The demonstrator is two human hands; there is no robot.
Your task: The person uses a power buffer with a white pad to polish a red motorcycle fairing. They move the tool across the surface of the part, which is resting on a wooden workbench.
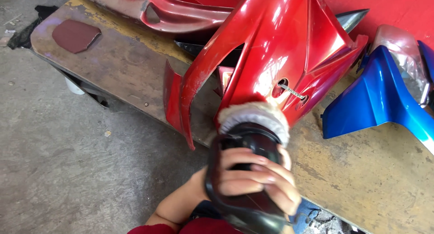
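Note:
My left hand [251, 177] is wrapped over the head of a black power polisher [244, 207]. Its white woolly pad [255, 116] presses against the lower edge of a glossy red motorcycle fairing [280, 48]. The fairing lies on a worn wooden board [135, 66] and is scuffed along its curved left edge. My forearm comes in from the bottom left, with a red sleeve at the bottom edge. My right hand does not show.
A blue fairing piece [379, 98] lies to the right on the board, with a clear plastic part [404, 57] behind it. Another red panel [172, 8] sits at the back. A dark red sanding sheet [74, 35] rests at the board's left end. Bare concrete floor [58, 161] spreads left.

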